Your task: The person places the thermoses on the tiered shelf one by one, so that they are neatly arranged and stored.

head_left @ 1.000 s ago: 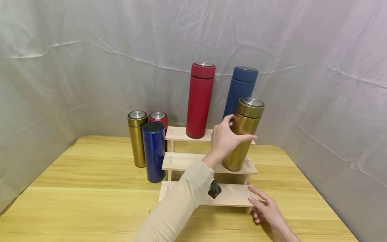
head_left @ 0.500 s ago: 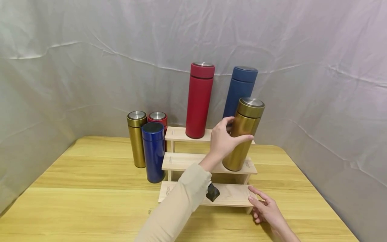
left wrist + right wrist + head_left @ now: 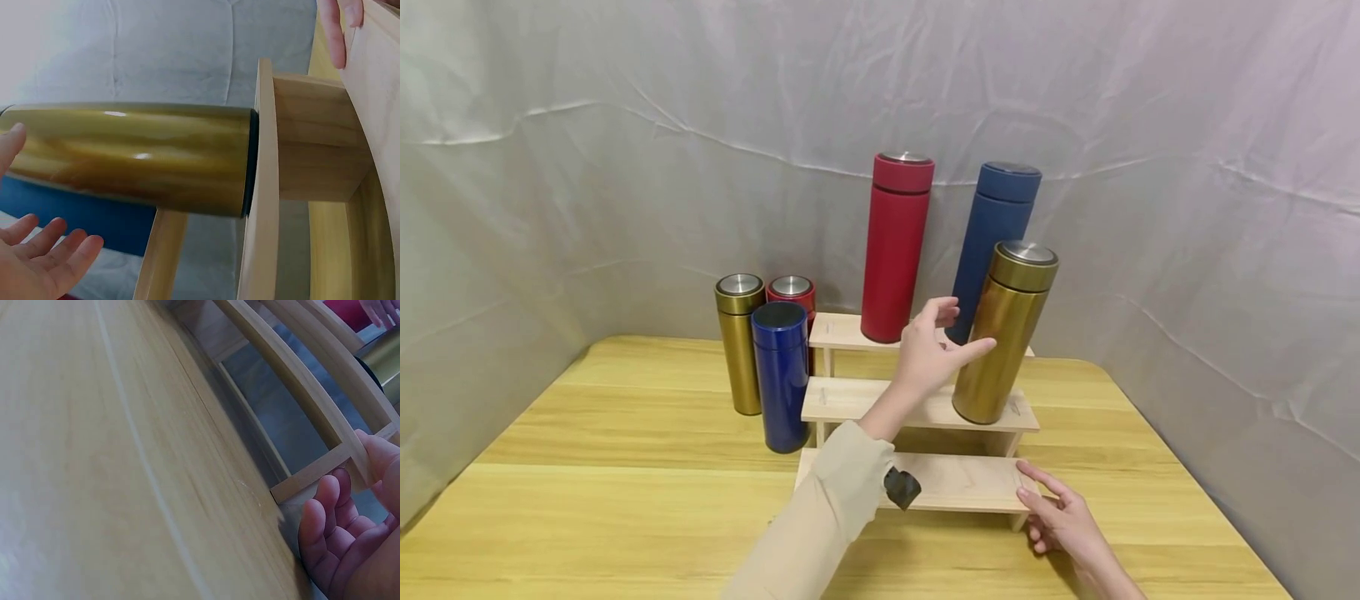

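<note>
A gold thermos [image 3: 1005,346] stands upright at the right end of the middle step of a three-step wooden display stand [image 3: 850,400]. Just left of it, my left hand [image 3: 928,350] has its fingers spread and holds nothing; in the left wrist view a gap shows between the fingertips [image 3: 92,245] and the gold thermos [image 3: 137,159]. My right hand [image 3: 1063,521] grips the right end of the lowest step, thumb and forefinger at the board and the other fingers curled below it. On the top step stand a tall red thermos [image 3: 897,250] and a tall blue thermos [image 3: 1000,217], partly hidden.
Left of the stand, another gold thermos [image 3: 741,350], a glossy dark blue thermos [image 3: 781,375] and a smaller red thermos [image 3: 792,287] stand close together on the wooden table [image 3: 625,500]. A grey cloth [image 3: 700,167] hangs behind and along the sides.
My left hand has let go of the gold thermos and moved left, away from it. The thermos stays on the middle step. The right hand keeps its place.
</note>
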Motion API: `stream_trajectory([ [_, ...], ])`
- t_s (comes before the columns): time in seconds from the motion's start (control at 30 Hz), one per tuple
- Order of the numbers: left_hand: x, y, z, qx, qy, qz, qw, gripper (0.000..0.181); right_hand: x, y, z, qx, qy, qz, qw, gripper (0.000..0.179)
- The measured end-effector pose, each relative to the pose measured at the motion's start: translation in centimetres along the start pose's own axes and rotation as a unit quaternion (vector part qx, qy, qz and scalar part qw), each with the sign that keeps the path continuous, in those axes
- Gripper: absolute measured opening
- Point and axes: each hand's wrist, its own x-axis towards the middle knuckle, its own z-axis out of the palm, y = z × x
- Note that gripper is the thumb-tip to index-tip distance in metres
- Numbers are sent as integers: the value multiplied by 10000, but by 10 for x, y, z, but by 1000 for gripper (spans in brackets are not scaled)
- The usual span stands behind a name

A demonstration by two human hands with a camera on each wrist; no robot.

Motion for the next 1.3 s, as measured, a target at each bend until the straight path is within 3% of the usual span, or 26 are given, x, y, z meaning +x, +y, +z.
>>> stream_trajectory([
  [0.33, -11, -8, -24, -240, -85, 165, 9995, 24, 0, 0, -1, 66, -63, -32, 10000, 31],
  [0.57, -17, -11, -42, 163, -209, 167, 9995, 18, 1, 0, -1, 56, -20, -3, 10000, 30],
  [0.7, -19, -11, -54, 452, -610, 2, 9971, 17, 1, 1, 0, 47, 25, 32, 10000, 30],
  [0.83, -21, -11, -66, 701, -1285, -103, 9892, 17, 1, 1, 0, 6, 45, 21, 10000, 30],
  [0.93, -23, -10, -74, 818, -1569, -212, 9840, 19, 0, 0, 0, -21, 55, -5, 10000, 31],
  [1.3, -34, -8, -97, 1043, -1408, -421, 9836, 21, 0, 1, 0, -60, 65, -16, 10000, 31],
])
